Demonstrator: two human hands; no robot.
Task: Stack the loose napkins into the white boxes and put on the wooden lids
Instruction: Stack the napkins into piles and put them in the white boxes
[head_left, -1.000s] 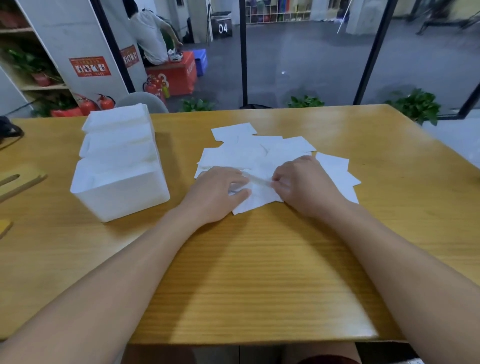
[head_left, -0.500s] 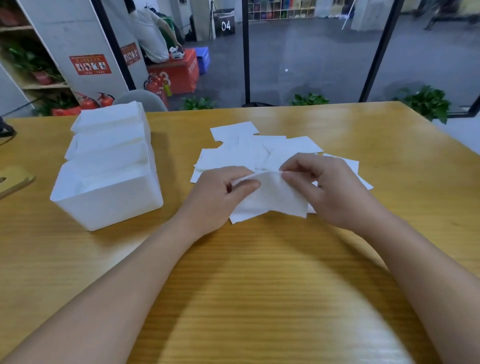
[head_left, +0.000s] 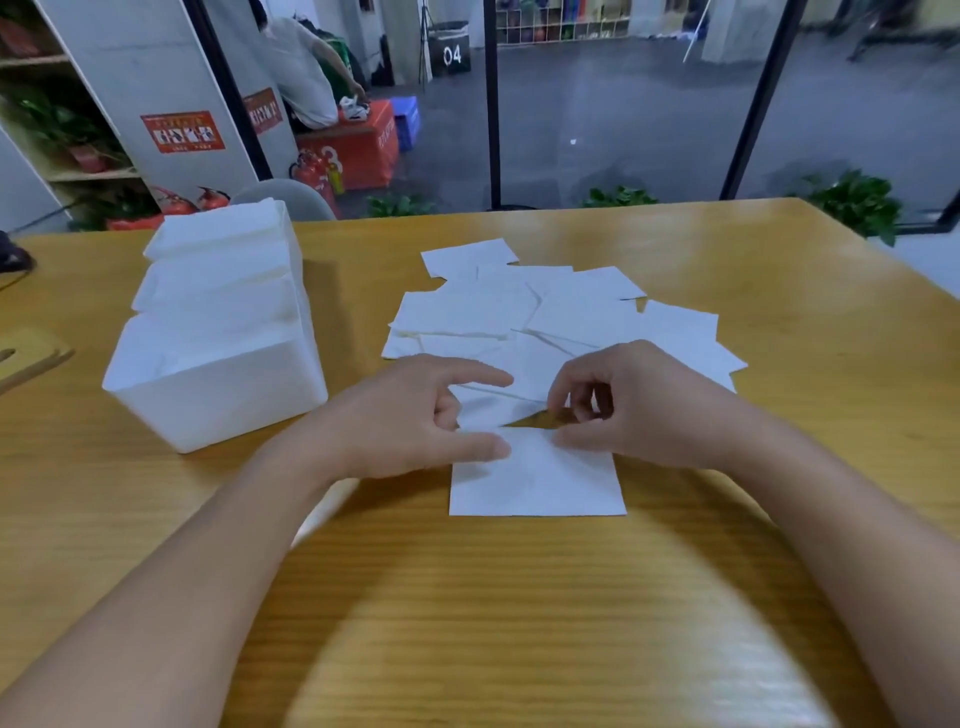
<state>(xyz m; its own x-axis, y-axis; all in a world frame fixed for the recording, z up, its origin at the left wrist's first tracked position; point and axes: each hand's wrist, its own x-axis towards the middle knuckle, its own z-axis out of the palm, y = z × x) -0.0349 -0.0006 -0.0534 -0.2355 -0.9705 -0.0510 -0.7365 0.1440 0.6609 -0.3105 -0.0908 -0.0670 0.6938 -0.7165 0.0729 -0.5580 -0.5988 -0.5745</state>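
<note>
A single white napkin (head_left: 537, 475) lies flat on the wooden table (head_left: 519, 597), pulled out in front of the loose napkin pile (head_left: 550, 317). My left hand (head_left: 410, 415) has its thumb resting on the napkin's upper left edge, index finger stretched out above it. My right hand (head_left: 644, 405) hovers at the upper right edge with loosely curled fingers, thumb tip touching the napkin. White boxes (head_left: 218, 395) stand in a row at the left, and the far ones hold stacked napkins (head_left: 223, 234). A wooden lid (head_left: 31, 356) shows at the left edge.
Past the table's far edge are glass panels, potted plants (head_left: 852, 208), a grey chair back (head_left: 291, 195) and red fire extinguishers (head_left: 179, 202). A person sits on an orange block in the background.
Both hands lifted one napkin off the pile, drew it toward me and laid it flat on the table. Their fingers have loosened from its top edge.
</note>
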